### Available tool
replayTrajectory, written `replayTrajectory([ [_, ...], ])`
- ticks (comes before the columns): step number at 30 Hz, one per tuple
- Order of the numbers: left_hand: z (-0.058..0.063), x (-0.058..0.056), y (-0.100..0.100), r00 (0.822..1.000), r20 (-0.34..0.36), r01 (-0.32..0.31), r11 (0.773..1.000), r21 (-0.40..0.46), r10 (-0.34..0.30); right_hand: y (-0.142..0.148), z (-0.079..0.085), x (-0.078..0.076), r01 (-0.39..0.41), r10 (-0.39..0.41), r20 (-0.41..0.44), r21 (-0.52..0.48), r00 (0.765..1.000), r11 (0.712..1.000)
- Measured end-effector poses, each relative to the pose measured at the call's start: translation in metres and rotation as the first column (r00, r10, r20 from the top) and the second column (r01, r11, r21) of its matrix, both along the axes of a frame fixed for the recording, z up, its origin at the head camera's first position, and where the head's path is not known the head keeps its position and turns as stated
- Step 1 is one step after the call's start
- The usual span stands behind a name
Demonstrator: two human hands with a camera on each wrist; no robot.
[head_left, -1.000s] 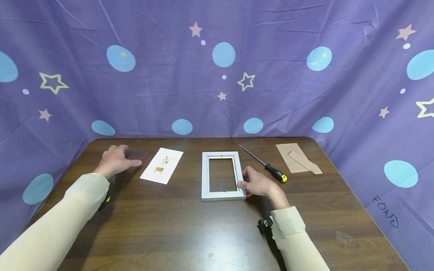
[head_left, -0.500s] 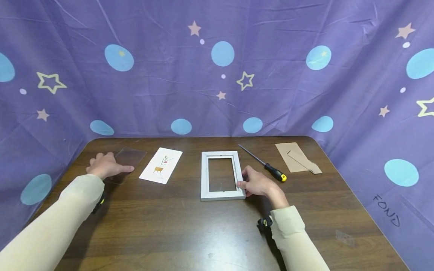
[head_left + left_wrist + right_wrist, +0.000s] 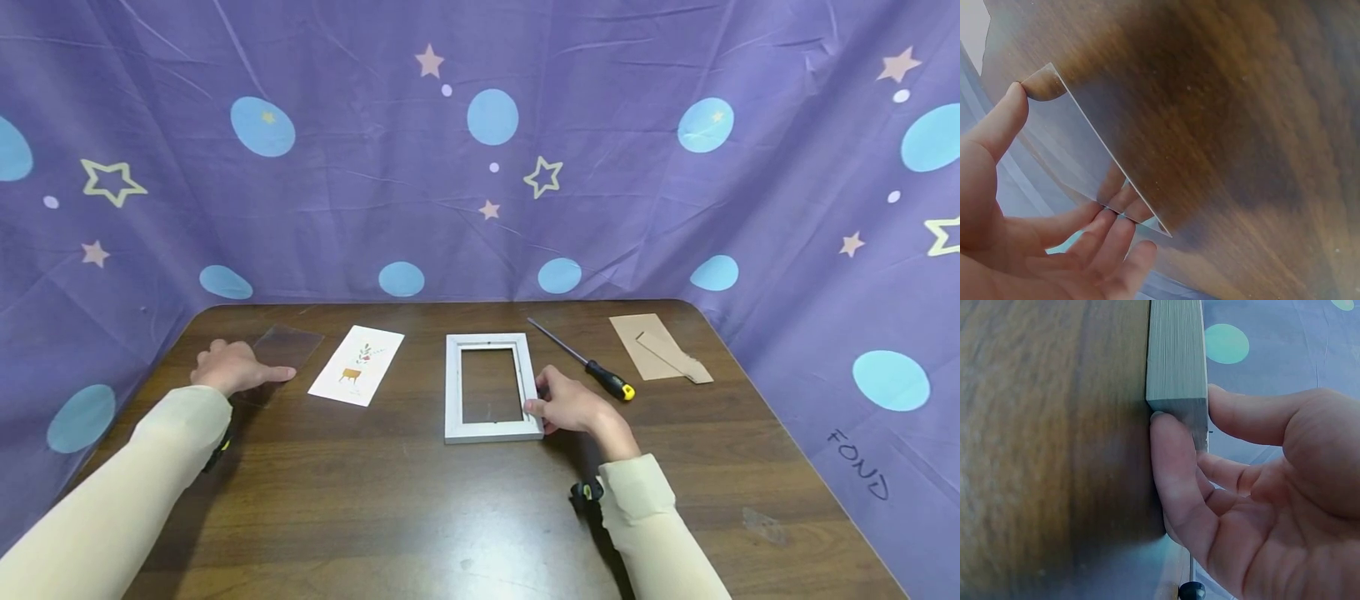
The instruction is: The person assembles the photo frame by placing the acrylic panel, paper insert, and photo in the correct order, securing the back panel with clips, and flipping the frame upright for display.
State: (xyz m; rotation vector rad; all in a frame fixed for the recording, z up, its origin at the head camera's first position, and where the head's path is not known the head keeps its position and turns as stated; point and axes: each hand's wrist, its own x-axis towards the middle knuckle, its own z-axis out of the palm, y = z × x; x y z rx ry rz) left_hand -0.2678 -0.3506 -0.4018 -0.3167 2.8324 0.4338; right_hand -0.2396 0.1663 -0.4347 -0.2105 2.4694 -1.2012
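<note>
My left hand (image 3: 232, 367) is at the far left of the table, its thumb and fingers on opposite edges of a clear plastic sheet (image 3: 291, 342). In the left wrist view the sheet (image 3: 1072, 134) spans the gap between thumb and fingertips, reflecting the fingers. My right hand (image 3: 567, 404) grips the right side of a white picture frame (image 3: 454, 387), lying flat at the table's centre. Its thumb is on top, and in the right wrist view a finger presses the outer side of the frame (image 3: 1177, 353). A white card (image 3: 356, 365) with a printed plant and animal lies between sheet and frame.
A screwdriver (image 3: 609, 380) with a black and yellow handle lies just right of the frame. Farther right are a tan backing board (image 3: 637, 333) and its stand leg (image 3: 675, 358). A purple patterned cloth (image 3: 360, 167) hangs behind the wooden table (image 3: 360, 517).
My left hand has shifted left and nearer to me over the clear sheet, then stayed still. The right hand and the picture frame hold their place.
</note>
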Motion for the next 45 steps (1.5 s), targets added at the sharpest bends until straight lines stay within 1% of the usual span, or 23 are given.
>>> replayTrajectory([
  [4, 0.001, -0.001, 0.001, 1.0, -0.006, 0.007, 1.0, -0.002, -0.007, 0.0, 0.001, 0.0, 0.002, -0.002, -0.001, 0.002, 1.0, 1.0],
  [8, -0.001, -0.005, -0.002, 1.0, -0.01, 0.0, 1.0, 0.006, 0.0, 0.001, 0.001, 0.0, 0.002, -0.002, -0.001, 0.004, 1.0, 1.0],
  [14, 0.0, -0.011, -0.008, 0.999, 0.002, -0.046, 0.998, 0.034, 0.046, 0.001, 0.001, 0.0, -0.001, 0.001, -0.006, 0.0, 1.0, 1.0],
  [19, 0.003, -0.012, -0.009, 0.997, 0.017, -0.075, 0.996, 0.037, 0.075, 0.002, 0.001, -0.001, 0.0, 0.0, -0.001, 0.006, 1.0, 1.0],
  [26, 0.007, -0.012, -0.012, 0.992, 0.085, -0.099, 0.994, 0.045, 0.095, -0.001, 0.003, 0.0, -0.01, 0.01, -0.005, 0.002, 1.0, 1.0],
  [32, 0.005, -0.017, -0.021, 0.984, 0.141, -0.114, 0.993, 0.042, 0.108, -0.002, 0.003, 0.0, -0.017, 0.017, -0.012, 0.014, 1.0, 1.0],
  [35, 0.003, -0.019, -0.023, 0.981, 0.15, -0.129, 0.99, 0.061, 0.119, -0.001, 0.003, -0.001, -0.014, 0.014, -0.01, 0.014, 1.0, 1.0],
  [41, 0.001, -0.022, -0.026, 0.972, 0.157, -0.185, 0.981, 0.064, 0.173, 0.0, 0.002, -0.003, -0.02, 0.02, -0.009, 0.031, 1.0, 0.999],
  [43, 0.001, -0.023, -0.03, 0.97, 0.179, -0.184, 0.979, 0.092, 0.165, 0.0, 0.003, -0.003, -0.024, 0.024, -0.01, 0.044, 1.0, 0.999],
  [45, -0.001, -0.025, -0.035, 0.97, 0.21, -0.152, 0.981, 0.122, 0.125, 0.001, 0.003, -0.003, -0.027, 0.028, -0.012, 0.053, 1.0, 0.998],
])
